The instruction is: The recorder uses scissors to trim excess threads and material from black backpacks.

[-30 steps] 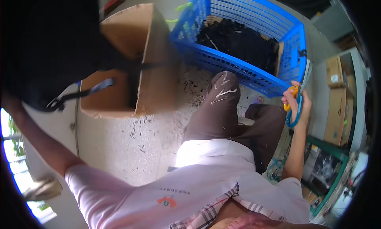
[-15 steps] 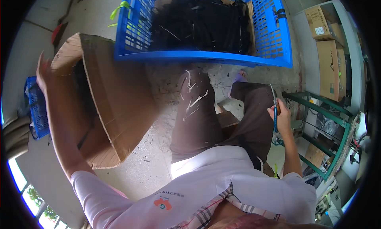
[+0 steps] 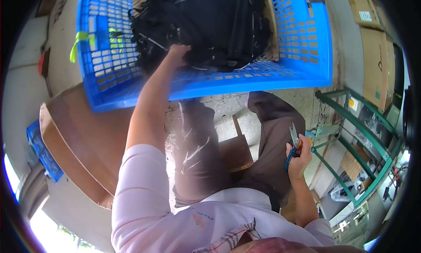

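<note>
Left hand (image 3: 177, 51) now on black fabric (image 3: 219, 25) in crate (image 3: 263, 75).

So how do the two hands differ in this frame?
The left hand is stretched forward into the blue crate, touching the black items; the right hand stays back beside the knee. The right hand grips small snips, blades up; the left holds no tool. Both are bare.
</note>
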`<state>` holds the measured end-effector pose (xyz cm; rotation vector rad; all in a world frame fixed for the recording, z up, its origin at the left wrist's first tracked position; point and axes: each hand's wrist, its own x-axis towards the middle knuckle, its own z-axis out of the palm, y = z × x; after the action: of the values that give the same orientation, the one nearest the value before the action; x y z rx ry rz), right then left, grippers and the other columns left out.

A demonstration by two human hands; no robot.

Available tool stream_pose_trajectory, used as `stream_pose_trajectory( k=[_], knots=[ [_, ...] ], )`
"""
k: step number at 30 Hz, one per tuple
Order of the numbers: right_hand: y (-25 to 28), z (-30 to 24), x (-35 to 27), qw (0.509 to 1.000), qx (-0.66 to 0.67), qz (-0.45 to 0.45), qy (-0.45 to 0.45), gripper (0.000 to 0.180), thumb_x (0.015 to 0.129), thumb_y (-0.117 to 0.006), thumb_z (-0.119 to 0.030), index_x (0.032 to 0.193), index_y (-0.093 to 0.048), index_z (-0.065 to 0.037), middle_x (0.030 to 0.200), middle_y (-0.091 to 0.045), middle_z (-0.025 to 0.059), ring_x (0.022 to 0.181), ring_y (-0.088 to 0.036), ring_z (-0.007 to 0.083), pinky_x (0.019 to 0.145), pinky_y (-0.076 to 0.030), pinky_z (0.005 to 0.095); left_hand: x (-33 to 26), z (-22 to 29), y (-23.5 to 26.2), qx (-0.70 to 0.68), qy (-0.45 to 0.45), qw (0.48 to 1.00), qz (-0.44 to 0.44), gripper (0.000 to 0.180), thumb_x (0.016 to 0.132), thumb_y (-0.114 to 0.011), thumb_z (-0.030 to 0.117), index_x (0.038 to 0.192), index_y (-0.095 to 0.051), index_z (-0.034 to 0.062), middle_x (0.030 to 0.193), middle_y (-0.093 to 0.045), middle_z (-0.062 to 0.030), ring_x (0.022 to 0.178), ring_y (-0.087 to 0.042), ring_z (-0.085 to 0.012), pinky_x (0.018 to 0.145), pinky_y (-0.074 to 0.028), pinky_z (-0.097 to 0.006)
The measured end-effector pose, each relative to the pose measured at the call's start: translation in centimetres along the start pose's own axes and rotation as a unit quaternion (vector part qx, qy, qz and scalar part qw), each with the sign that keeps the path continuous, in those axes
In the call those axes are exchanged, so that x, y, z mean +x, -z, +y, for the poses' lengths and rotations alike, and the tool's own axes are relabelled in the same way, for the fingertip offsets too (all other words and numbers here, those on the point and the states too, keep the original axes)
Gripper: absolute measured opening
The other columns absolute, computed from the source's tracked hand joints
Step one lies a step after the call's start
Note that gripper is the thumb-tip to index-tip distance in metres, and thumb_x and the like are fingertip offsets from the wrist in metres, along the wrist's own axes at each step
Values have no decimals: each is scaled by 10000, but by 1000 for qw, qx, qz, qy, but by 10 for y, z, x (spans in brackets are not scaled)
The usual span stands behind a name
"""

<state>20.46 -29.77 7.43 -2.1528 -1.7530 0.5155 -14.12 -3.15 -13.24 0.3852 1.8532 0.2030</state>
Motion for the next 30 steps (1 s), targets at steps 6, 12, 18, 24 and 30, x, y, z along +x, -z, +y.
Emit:
stream_pose_trajectory(
  k=[6, 12, 18, 24, 30],
  knots=[
    [2, 1, 10, 999, 29, 8, 24, 466, 636, -712, -46, 1061, -521, -35, 716, -447, 49, 550, -437, 162, 471, -374, 271, -41, 13, 27, -79, -294, 952, -8, 265, 690, -634, 44, 933, -570, -42, 831, -602, -111, 781, -573, -202, 689, -463, -324],
    [-3, 19, 3, 996, 69, 45, 35, 434, 644, -703, -79, 1043, -534, -51, 684, -467, 51, 572, -468, 185, 516, -406, 298, -239, 65, 107, 194, -552, 777, 234, 266, 682, -652, 50, 927, -584, -31, 757, -602, -72, 703, -523, -117, 665, -435, -263],
    [-14, 34, -10, 969, 184, 128, 99, 446, 657, -707, -39, 1066, -529, -42, 718, -498, 21, 585, -466, 116, 505, -390, 240, -475, 51, 201, 279, -634, 667, 275, 189, 778, -625, 22, 965, -608, -1, 782, -578, 7, 713, -498, -33, 639, -417, -166],
    [85, -49, 15, 880, 373, 206, 211, 559, 674, -704, 0, 1178, -462, -19, 921, -572, 52, 818, -546, 101, 695, -454, 232, -621, 15, 209, 475, -682, 479, 284, 201, 761, -612, 26, 956, -584, -14, 755, -581, -43, 615, -519, -102, 614, -430, -217],
    [182, -131, 20, 785, 365, 157, 476, 593, 679, -680, 41, 1212, -425, -16, 1018, -559, 79, 972, -519, 138, 808, -440, 248, -653, 10, 169, 510, -625, 590, -27, 153, 701, -636, 29, 841, -605, -26, 719, -588, -40, 609, -534, -122, 594, -428, -228]
  ],
)
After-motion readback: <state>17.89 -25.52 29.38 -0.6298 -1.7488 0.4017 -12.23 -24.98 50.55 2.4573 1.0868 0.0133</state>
